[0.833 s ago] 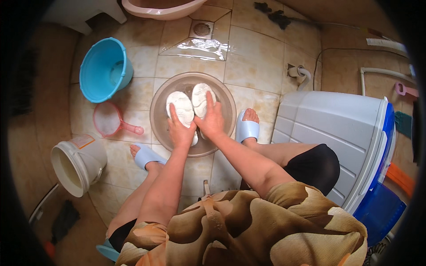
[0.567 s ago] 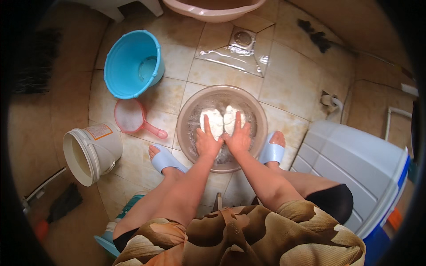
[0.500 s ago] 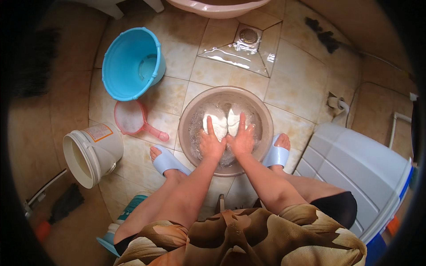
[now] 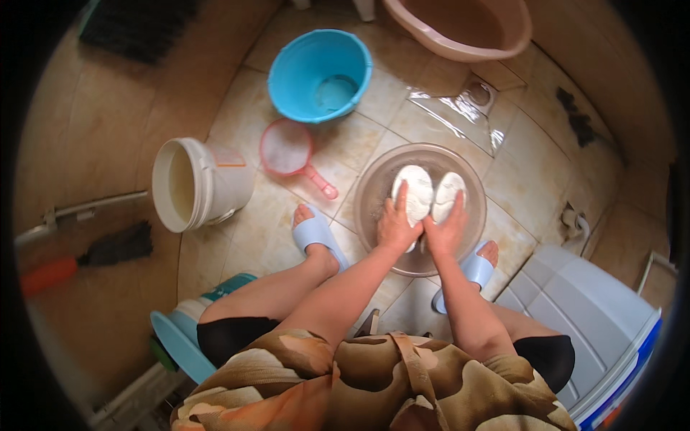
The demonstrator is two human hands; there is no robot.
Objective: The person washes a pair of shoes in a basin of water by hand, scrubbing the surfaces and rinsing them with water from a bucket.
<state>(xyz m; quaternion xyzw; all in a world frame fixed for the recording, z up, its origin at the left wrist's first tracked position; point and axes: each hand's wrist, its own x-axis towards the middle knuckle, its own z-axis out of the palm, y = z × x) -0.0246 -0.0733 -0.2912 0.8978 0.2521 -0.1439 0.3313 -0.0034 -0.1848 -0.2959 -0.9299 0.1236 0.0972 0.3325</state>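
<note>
Two white, sole-shaped pieces, which look like a pair of shoes or insoles, are held side by side over a brown-grey basin [image 4: 366,190] of water. My left hand [image 4: 396,228] grips the left white piece [image 4: 414,183], with a finger stretched along it. The right white piece [image 4: 448,188] is gripped by my right hand [image 4: 445,233] in the same way. Their far ends are raised above the water and lean away from me. My thumbs nearly meet between them. The undersides and some fingers are hidden.
Left of the basin are a pink dipper [image 4: 286,147] with suds, a blue bucket [image 4: 320,75] and a white pail [image 4: 203,185] lying on its side. A pink basin [image 4: 460,32] stands beyond a floor drain [image 4: 478,93]. A grey-white ribbed bin-like container [image 4: 575,316] is at my right.
Both hands have lifted the white pieces, which lay lower in the splashing water and now show more fully. The view has turned, so the surroundings appear farther right.
</note>
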